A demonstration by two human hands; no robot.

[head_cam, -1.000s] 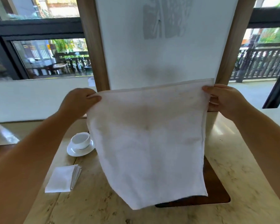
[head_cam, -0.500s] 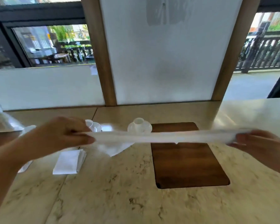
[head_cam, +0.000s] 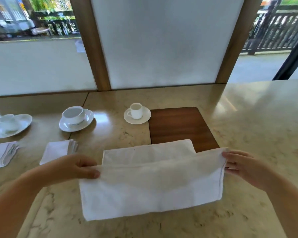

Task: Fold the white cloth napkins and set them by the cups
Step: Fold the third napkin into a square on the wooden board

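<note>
A white cloth napkin (head_cam: 150, 184) lies on the marble table (head_cam: 248, 127), doubled over, its far layer resting flat and its upper edge lifted. My left hand (head_cam: 72, 166) pinches the napkin's upper left corner. My right hand (head_cam: 243, 165) pinches its upper right corner. Beyond the napkin a small white cup (head_cam: 136, 110) stands on a saucer. A wider white cup (head_cam: 73, 115) sits on a saucer to the left, with a folded napkin (head_cam: 58, 150) in front of it. A third cup (head_cam: 7, 121) on a plate is at the far left, with another folded napkin (head_cam: 0, 154) near it.
A dark wooden inlay (head_cam: 179, 124) is set in the table, partly under the napkin's far edge. A frosted panel between wooden posts (head_cam: 91, 43) rises behind the table. Bare marble extends to the right.
The napkin hung upright from both hands, then was stretched flat and low over the table. Now it lies folded over on the table with both hands still at its upper corners.
</note>
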